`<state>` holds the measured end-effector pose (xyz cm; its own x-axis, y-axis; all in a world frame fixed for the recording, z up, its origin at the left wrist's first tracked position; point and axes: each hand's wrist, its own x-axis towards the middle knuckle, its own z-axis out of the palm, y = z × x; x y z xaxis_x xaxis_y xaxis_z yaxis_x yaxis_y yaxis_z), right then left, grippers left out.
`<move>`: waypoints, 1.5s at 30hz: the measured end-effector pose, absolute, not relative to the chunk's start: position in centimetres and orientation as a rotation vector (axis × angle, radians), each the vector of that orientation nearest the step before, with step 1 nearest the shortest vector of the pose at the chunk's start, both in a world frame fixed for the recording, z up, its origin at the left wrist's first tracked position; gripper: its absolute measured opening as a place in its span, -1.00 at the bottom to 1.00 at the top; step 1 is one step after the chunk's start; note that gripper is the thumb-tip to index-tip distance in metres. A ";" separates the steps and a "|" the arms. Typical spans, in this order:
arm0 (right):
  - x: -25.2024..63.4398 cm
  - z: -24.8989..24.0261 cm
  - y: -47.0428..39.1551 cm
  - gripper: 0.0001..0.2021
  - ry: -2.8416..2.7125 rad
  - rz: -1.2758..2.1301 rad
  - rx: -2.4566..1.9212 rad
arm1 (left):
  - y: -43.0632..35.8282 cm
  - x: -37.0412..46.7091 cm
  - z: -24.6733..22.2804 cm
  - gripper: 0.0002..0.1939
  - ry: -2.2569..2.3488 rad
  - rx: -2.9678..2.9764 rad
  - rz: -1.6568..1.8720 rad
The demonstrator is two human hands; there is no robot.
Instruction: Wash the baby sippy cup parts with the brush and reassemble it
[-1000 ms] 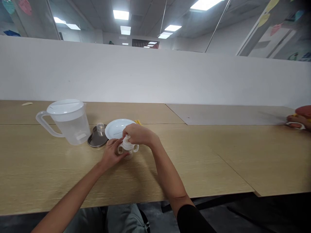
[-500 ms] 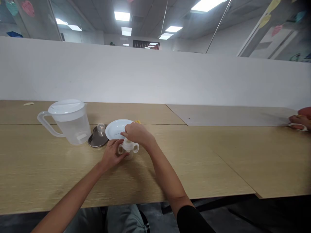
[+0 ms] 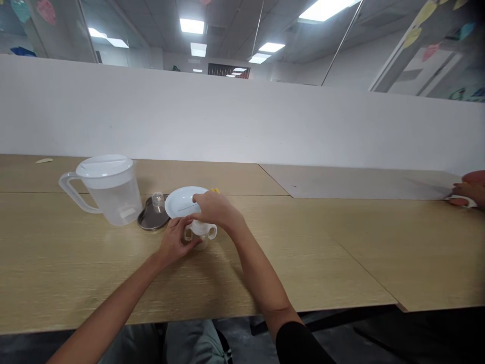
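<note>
A clear baby bottle (image 3: 201, 230) with a white collar and two white side handles stands upright on the table. My left hand (image 3: 177, 237) is wrapped around its left side, thumb low on the body. My right hand (image 3: 214, 208) is closed over the top of the bottle, hiding the teat. Just behind the hands lies a white plate (image 3: 178, 201) with a thin line-like item on it, too fine to name. A small clear cup or cap (image 3: 157, 199) sits on a dark metal kidney-shaped tray (image 3: 149, 218) to the left.
A large translucent pitcher (image 3: 113, 197) with a white lid stands left of the tray. Small yellow pieces (image 3: 215, 190) show behind my right hand. A white partition (image 3: 242, 121) runs along the back. At far right, another person's hand (image 3: 470, 191) holds something white and red.
My right hand has turned a little at the bottle's top, its fingers shifting, and now covers the teat. My left hand stays in place on the bottle.
</note>
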<state>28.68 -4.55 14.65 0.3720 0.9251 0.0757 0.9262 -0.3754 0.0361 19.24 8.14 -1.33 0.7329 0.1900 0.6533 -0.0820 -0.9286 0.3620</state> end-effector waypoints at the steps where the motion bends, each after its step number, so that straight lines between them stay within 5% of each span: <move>1: 28.8 14.7 -4.7 -0.54 -1.775 -0.088 -2.580 | 8.1 19.2 -1.3 -0.35 0.091 2.548 1.004; 20: 27.8 13.0 -2.8 -0.59 -1.681 0.060 -2.726 | 7.5 19.2 -1.2 -0.09 0.120 2.331 0.949; 24: 28.2 13.2 -3.1 -0.54 -1.658 0.105 -2.722 | 9.4 18.5 -0.4 -0.32 -0.012 2.406 1.097; 28: 28.5 13.7 -3.6 -0.47 -1.639 0.117 -2.704 | 12.5 17.6 0.5 -0.55 0.492 2.483 1.213; 32: 28.7 14.3 -4.1 -0.48 -1.620 0.061 -2.691 | 15.0 17.3 0.4 -0.46 0.972 2.806 0.928; 37: 29.2 14.9 -5.0 -0.53 -1.614 -0.031 -2.667 | 15.3 17.7 -0.3 -0.42 1.030 2.969 0.568; 45: 29.6 15.0 -5.6 -0.56 -1.578 -0.073 -2.627 | 15.6 17.6 -0.4 -0.45 0.892 2.887 0.808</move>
